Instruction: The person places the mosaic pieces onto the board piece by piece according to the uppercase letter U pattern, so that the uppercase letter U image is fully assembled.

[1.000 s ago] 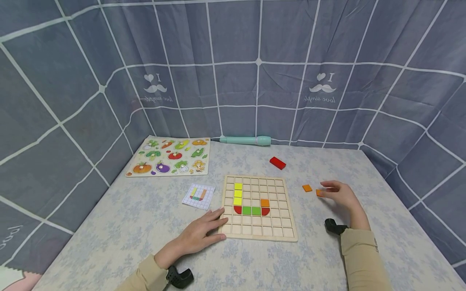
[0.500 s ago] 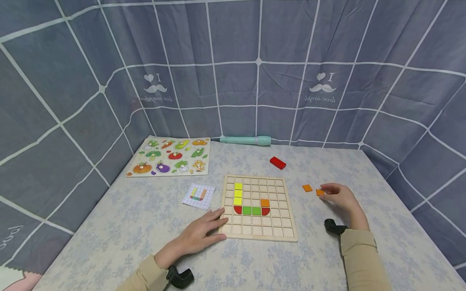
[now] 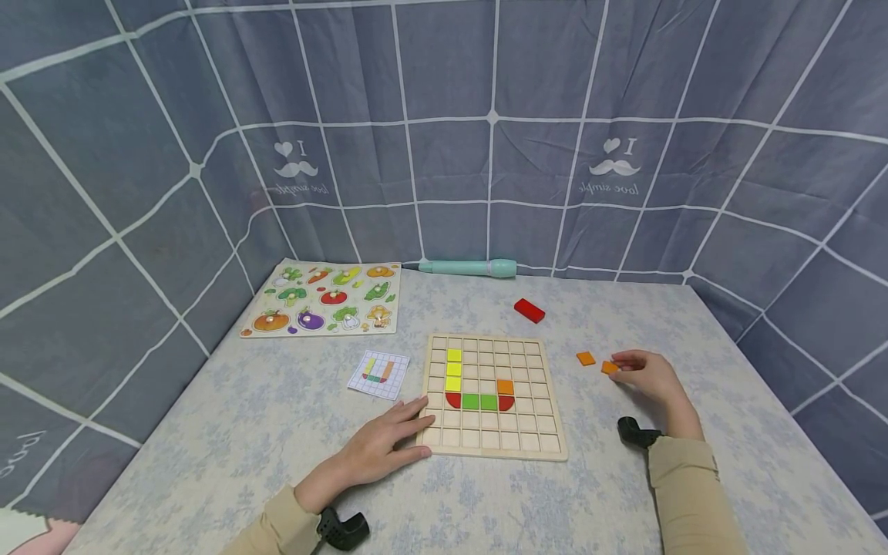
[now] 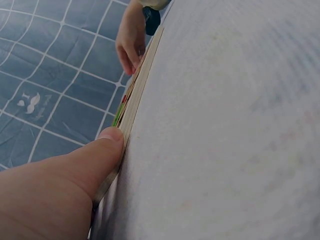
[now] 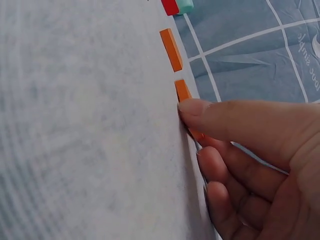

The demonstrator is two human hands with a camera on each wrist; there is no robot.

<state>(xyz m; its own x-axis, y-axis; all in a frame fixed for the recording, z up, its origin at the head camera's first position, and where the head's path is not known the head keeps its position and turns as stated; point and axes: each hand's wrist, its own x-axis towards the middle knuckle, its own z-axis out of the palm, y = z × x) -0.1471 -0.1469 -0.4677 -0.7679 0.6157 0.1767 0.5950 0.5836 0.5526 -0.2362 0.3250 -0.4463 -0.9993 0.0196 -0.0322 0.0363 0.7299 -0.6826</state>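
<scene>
My left hand lies with fingers spread against the left edge of a wooden grid board. In the left wrist view its thumb touches the board's side. Set in the board are a column of yellow squares, green squares flanked by red quarter-round pieces, and one orange square. Right of the board, my right hand pinches an orange square tile at table level, thumb on its near side. A second orange tile lies just left of it.
A small pattern card lies left of the board. Behind it is a vegetable puzzle board. A red block and a teal pen-like stick are farther back, near the grid-patterned curtain.
The fingers of my right hand have shifted slightly on the orange tile, which shows more from above and has turned a little. My left hand and the board have stayed put.
</scene>
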